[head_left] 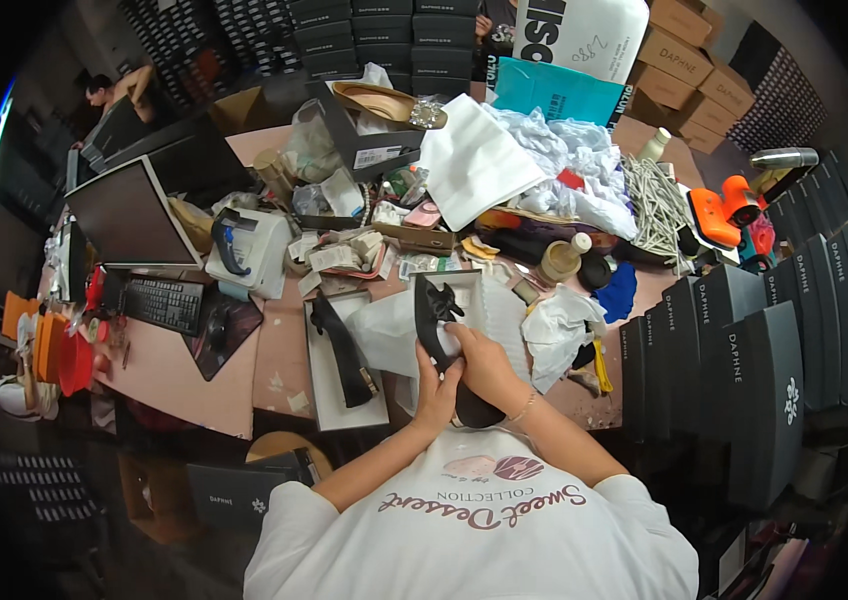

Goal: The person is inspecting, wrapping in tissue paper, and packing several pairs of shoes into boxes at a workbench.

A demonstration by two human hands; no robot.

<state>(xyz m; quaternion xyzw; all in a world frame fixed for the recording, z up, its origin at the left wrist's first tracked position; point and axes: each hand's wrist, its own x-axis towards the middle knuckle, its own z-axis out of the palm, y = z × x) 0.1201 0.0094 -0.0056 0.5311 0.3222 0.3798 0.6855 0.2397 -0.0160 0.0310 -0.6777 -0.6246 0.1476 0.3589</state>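
Observation:
A black shoe with a bow (431, 318) is held upright before me, toe pointing away, over the open shoebox. My left hand (434, 394) grips its near end from the left and below. From the right, my right hand (484, 370) closes round the same shoe, fingers at its opening and touching the pale inside. The matching black shoe (345, 358) lies on its side in the white-lined shoebox (374, 412), left of my hands. White tissue paper (382, 335) spreads between the two shoes. A dark shape shows below my wrists; I cannot make out what it is.
Crumpled white paper (556, 328) and a bottle with glue-like contents (560, 260) lie to the right. Stacked dark shoeboxes (744, 390) wall off the right side. A monitor (134, 215) and keyboard (164, 303) stand left. Clutter and a beige shoe (376, 101) fill the back.

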